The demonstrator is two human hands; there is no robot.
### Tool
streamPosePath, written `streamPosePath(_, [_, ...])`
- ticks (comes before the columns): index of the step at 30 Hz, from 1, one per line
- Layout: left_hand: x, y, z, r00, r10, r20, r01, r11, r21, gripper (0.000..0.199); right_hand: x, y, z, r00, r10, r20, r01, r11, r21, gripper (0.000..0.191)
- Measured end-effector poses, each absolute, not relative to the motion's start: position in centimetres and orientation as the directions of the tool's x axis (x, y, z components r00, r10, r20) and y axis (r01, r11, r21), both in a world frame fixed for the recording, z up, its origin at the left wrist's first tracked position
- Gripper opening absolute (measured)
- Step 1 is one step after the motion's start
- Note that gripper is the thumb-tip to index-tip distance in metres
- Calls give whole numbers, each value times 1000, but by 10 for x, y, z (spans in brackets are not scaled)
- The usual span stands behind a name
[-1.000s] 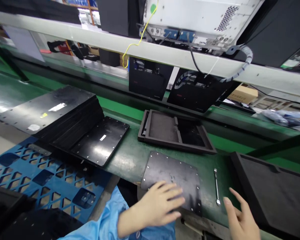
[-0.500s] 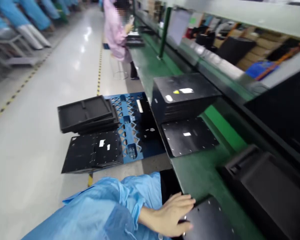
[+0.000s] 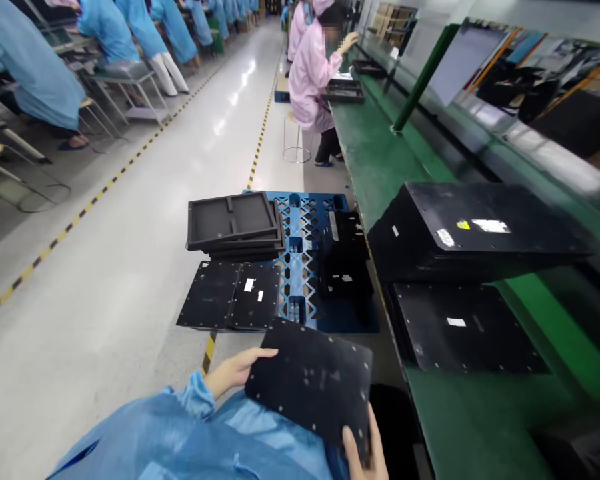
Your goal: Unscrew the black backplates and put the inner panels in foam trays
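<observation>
A flat black panel (image 3: pixel 313 383) with small pale dots along its edges is held tilted above my lap, off the bench. My left hand (image 3: pixel 243 368) grips its left edge, thumb on top and the other fingers hidden beneath. At the lower right corner, my right hand (image 3: pixel 367 448) is closed round the edge, partly cut off by the frame. To the right on the bench lies another black panel (image 3: pixel 473 327) with a white label. Behind it stands a tall stack of black panels (image 3: pixel 495 213) bearing white and yellow labels.
A blue pallet (image 3: pixel 296 273) on the floor carries black trays (image 3: pixel 230 223), labelled black panels (image 3: pixel 230 293) and more dark pieces (image 3: pixel 347 260). The green bench (image 3: pixel 460 423) runs along my right, with a green post (image 3: pixel 425 77). A person in pink (image 3: pixel 313 73) sits farther along it.
The panel under my left hand has come off the bench and over my lap. My right hand has come into view on its corner. The view has swung left.
</observation>
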State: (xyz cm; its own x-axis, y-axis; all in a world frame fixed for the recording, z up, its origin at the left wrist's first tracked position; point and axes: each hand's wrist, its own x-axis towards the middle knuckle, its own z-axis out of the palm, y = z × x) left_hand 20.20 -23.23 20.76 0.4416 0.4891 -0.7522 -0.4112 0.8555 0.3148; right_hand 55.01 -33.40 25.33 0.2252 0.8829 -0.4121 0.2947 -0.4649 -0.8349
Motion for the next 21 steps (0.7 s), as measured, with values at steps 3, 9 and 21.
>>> streamPosePath(3, [168,-257,181,292,563,-773,-542,763,351,25,507,-274,241,197,904,-378,104,-403,-909,90])
streamPosePath(9, [185,-249,140,25,712,-702,-633,555,540,23,483,-229,236,162,913,-373,4,-379,-925,77])
streamPosePath(21, [191,-221,83,-315,776,-547,-306,463,832,82,527,-323,181,317,773,-549,-129,-538,-833,85])
